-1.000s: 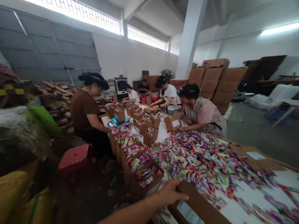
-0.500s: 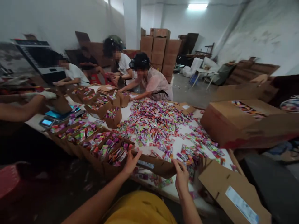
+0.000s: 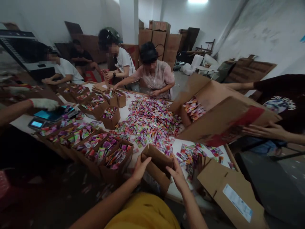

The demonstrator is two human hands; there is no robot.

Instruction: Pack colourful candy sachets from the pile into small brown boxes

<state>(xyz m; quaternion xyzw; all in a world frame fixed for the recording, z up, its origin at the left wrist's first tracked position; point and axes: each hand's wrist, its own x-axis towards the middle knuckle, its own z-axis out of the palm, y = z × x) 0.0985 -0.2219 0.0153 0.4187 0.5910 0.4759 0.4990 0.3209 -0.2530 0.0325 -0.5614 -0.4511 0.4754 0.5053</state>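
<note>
A small brown cardboard box stands at the near edge of the white table, partly unfolded. My left hand grips its left side, fingers curled on the flap. On the box's right side my right hand presses with closed fingers. Colourful small packets lie heaped across the table just beyond the box.
Several open boxes filled with packets line the table's left edge. A person on the right tilts a large carton of packets over the table. Flat cartons lie at the near right. A scale and other workers are farther back.
My head turned right from the left side of the room to the table. The flat box in my hands has been raised and opened. The person's large carton tipped towards the table.
</note>
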